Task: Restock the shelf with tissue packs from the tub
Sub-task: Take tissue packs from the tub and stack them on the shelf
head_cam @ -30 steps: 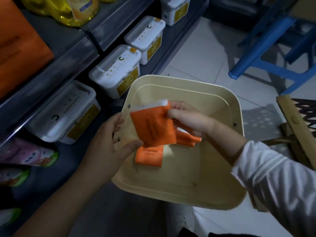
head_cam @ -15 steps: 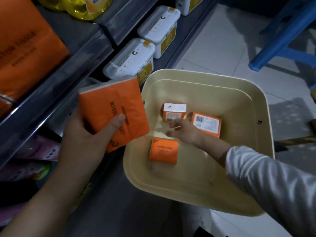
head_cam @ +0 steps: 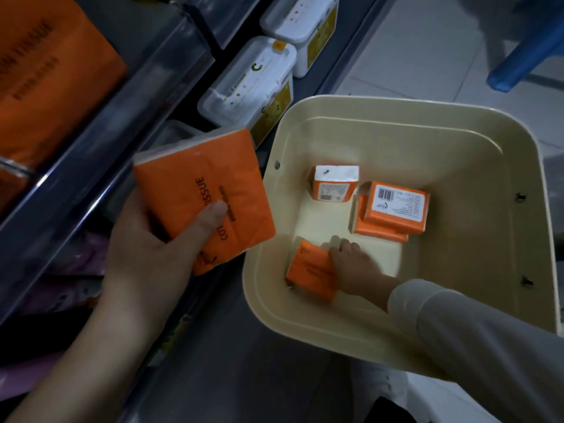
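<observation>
Tub (head_cam: 427, 114) holds orange tissue packs (head_cam: 393, 209).

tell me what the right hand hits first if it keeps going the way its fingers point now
The right hand points toward the tub's left wall and already lies against the orange tissue pack on the tub floor. That pack comes first, then probably the wall behind it.

The left hand (head_cam: 146, 254) is raised with its thumb pressed flat and fingers curled underneath — gripping. The right hand (head_cam: 351, 264), white-sleeved, reaches down — palm lowered, fingers closing.
</observation>
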{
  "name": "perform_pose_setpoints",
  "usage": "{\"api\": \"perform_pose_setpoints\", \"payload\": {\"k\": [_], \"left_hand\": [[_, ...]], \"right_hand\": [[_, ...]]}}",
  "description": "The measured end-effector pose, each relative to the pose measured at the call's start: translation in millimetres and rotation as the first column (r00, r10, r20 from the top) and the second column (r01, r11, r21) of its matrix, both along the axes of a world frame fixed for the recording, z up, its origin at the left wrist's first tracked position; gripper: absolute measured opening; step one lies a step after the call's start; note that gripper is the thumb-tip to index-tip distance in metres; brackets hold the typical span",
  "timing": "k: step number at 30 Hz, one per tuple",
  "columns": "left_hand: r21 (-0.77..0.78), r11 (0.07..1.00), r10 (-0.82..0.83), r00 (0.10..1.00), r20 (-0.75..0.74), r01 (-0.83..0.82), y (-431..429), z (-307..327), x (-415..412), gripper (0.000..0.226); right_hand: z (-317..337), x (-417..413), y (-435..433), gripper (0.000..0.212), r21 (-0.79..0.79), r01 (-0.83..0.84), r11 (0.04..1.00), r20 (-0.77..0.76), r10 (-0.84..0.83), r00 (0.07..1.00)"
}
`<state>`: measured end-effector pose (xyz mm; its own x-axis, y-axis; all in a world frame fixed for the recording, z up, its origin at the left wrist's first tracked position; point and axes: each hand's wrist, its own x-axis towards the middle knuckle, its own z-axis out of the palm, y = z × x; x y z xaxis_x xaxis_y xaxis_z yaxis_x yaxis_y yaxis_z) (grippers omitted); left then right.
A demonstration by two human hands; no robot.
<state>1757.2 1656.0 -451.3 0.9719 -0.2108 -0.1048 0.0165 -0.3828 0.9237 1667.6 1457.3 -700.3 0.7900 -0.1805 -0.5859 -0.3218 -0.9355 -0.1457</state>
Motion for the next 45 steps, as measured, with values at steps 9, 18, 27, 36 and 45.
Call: {"api": "perform_pose_setpoints", "payload": {"k": [9, 18, 27, 36, 45], "left_hand": [[-0.043, 0.999, -0.018, 0.999, 0.037, 0.020, 0.2, 16.6, -10.4, 0.036], [-0.033, 0.999, 0.030, 0.995, 0.097, -0.026, 8.8, 41.9, -30.4, 0.025], [-0.104, 0.989, 0.119, 0.987, 0.112, -0.107, 46.9, 81.6, -73.1, 0.033], [-0.247, 0.924, 0.333, 0.932, 0.142, -0.292, 99.5, 115.3, -88.0, 0.013], [-0.320, 0.849, 0.518, 0.782, 0.346, -0.421, 138.5, 155.1, -91.9, 0.037]], "right_hand": [[39.5, 13.4, -21.0, 0.047, 0.363, 0.226, 0.904, -0.083, -0.210, 0.974], [111.7, 18.3, -35.3, 0.041, 0.621, 0.519, 0.587, -0.034, -0.642, 0.766], [218.3, 5.7, -12.0, 0.047, 0.862, 0.438, 0.254, -0.053, -0.816, 0.576], [309.1, -15.6, 15.3, 0.037, 0.962, 0.227, 0.153, -0.020, -0.789, 0.614], [381.4, 6.0, 79.5, 0.025, 0.999, 0.029, -0.019, -0.034, -0.713, 0.700]]}}
